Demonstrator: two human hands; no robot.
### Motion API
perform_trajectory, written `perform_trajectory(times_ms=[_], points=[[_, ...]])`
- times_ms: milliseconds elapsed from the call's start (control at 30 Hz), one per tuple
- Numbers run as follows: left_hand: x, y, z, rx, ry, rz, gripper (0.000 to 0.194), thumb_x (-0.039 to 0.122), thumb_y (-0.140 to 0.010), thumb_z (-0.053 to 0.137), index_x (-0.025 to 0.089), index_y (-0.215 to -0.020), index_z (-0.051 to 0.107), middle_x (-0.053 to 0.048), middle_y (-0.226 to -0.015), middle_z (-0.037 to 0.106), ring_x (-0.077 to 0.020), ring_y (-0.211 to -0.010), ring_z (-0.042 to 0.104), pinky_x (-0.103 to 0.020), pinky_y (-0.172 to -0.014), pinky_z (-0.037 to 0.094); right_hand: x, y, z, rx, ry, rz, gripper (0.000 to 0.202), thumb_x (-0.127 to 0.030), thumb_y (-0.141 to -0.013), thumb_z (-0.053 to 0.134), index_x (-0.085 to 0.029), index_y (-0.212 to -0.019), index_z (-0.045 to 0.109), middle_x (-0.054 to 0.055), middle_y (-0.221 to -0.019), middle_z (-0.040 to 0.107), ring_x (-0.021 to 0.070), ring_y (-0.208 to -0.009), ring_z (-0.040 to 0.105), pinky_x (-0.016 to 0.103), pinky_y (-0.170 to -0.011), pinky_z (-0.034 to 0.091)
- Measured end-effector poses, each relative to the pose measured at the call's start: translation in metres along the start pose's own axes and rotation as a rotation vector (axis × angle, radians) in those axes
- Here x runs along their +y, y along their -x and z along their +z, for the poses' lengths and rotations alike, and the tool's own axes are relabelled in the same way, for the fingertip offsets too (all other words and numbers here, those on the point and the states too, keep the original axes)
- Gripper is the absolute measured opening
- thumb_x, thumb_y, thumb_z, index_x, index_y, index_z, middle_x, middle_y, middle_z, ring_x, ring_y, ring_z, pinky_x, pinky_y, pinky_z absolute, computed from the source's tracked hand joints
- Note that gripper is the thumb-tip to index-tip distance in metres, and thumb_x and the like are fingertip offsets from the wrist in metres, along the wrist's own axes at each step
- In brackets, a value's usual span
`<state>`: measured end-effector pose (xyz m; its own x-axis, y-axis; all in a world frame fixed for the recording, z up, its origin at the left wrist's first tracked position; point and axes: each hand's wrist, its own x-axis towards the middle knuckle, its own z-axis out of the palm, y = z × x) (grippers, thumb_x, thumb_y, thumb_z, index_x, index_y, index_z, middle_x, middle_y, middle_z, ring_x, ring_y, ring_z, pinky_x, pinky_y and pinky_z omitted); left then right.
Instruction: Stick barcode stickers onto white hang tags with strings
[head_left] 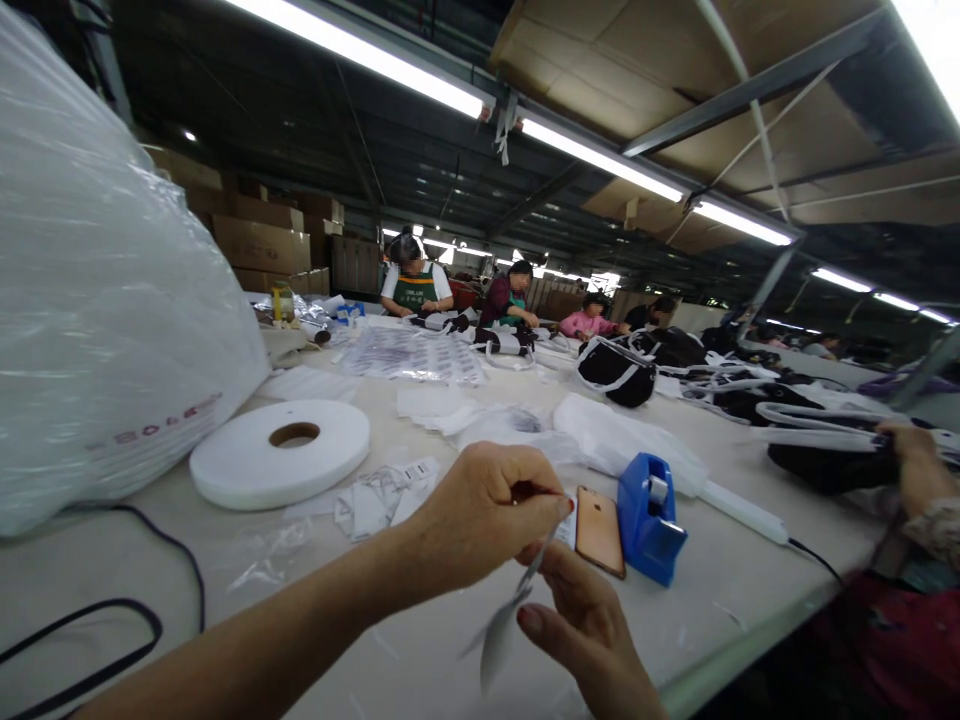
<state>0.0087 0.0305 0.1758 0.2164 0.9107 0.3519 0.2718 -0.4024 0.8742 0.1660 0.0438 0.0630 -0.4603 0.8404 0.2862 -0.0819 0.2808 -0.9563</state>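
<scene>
Near the middle of the head view, my left hand pinches the top of a thin pale strip or tag between thumb and finger. The strip hangs down, blurred at its lower end. Just below and to the right, my right hand is beside the strip, its thumb apart from the other fingers; part of it lies behind my left hand. A phone with an orange-gold back lies beyond my hands, next to a blue tape dispenser. Crumpled white labels are left of my left hand.
A large white roll and a bulky plastic bag stand at the left. A white corded tool lies right of the dispenser. Black bags with pale straps and plastic sheets lie farther back. Another person's hand reaches in at right.
</scene>
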Motion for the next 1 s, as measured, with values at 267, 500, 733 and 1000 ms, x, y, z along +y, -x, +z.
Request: perform_trajectory(times_ms=[267,500,733,1000], points=[[-0.012,-0.004,-0.005,0.092,0.029,-0.023,0.012,0.014,-0.07,0.057,0.014,-0.059,0.062,0.006,-0.046,0.05,-0.0081,-0.046,0.047,-0.019,-0.046,0.034,0.014,0.0,0.017,-0.018,-0.025,0.169,0.022,-0.04,-0.08,0.06,-0.021,-0.078,0.072,0.003,-0.073,0.072,0.0164,-0.073,0.062,0.025,-0.071,0.046],[-0.051,-0.012,0.001,0.165,0.283,-0.206,0.009,0.019,-0.068,0.061,0.014,-0.06,0.061,0.006,-0.046,0.051,-0.0078,-0.049,0.046,-0.02,-0.052,0.033,0.02,0.006,0.023,0.101,-0.022,0.304,0.031,-0.046,-0.075,0.063,-0.016,-0.069,0.068,0.002,-0.06,0.066,0.0121,-0.055,0.053,0.021,-0.051,0.04],[-0.121,0.046,0.039,-0.003,0.705,-0.621,0.05,0.061,-0.066,0.057,0.017,-0.09,0.048,0.0,-0.073,0.057,-0.0115,-0.061,0.057,-0.026,-0.06,0.043,0.036,0.006,0.023,0.288,0.181,0.258,0.037,-0.049,-0.075,0.058,-0.016,-0.059,0.059,-0.003,-0.052,0.048,0.0108,-0.051,0.041,0.022,-0.046,0.032],[-0.128,0.093,0.071,-0.1,0.768,-0.801,0.049,0.049,-0.056,0.063,0.011,-0.085,0.051,-0.007,-0.065,0.064,-0.0152,-0.052,0.062,-0.023,-0.047,0.039,0.066,0.003,0.019,0.358,0.319,0.264,0.038,-0.049,-0.08,0.05,-0.02,-0.056,0.042,-0.006,-0.051,0.035,0.0091,-0.046,0.033,0.022,-0.041,0.028]])
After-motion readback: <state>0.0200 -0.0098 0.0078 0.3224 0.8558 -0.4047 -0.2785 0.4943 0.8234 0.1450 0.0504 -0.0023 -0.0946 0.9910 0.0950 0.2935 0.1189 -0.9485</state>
